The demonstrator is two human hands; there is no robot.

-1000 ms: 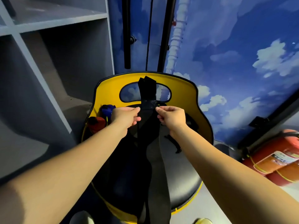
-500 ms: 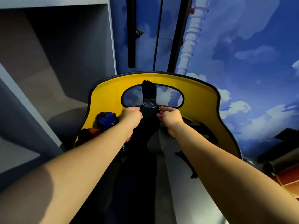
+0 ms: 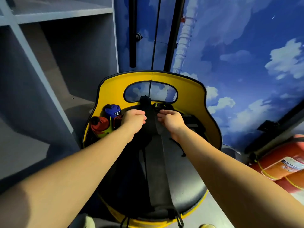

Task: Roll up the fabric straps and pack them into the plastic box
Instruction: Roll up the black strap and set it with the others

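— Gripping what, exactly, was the left hand (image 3: pixel 134 120)?
— The black fabric strap (image 3: pixel 155 155), at its left edge; the fingers were curled round it. The right hand (image 3: pixel 171 120) pinched the opposite edge, fingers bent in, so both hands held the strap's far end between them.
— And where did the strap lie?
— Along the dark seat (image 3: pixel 185 191) of a yellow chair (image 3: pixel 113 89), running from the hands toward the near rim and over it. Its far end rose just below the oval opening in the backrest.
— Anything already rolled?
— A blue roll (image 3: pixel 112 111) and a red roll (image 3: pixel 99 125) sat at the seat's left side, against the backrest, just beside the left hand. I could not see any plastic box.
— And around the chair?
— Grey shelving (image 3: pixel 54 46) to the left, a red extinguisher (image 3: pixel 283 163) on the floor to the right
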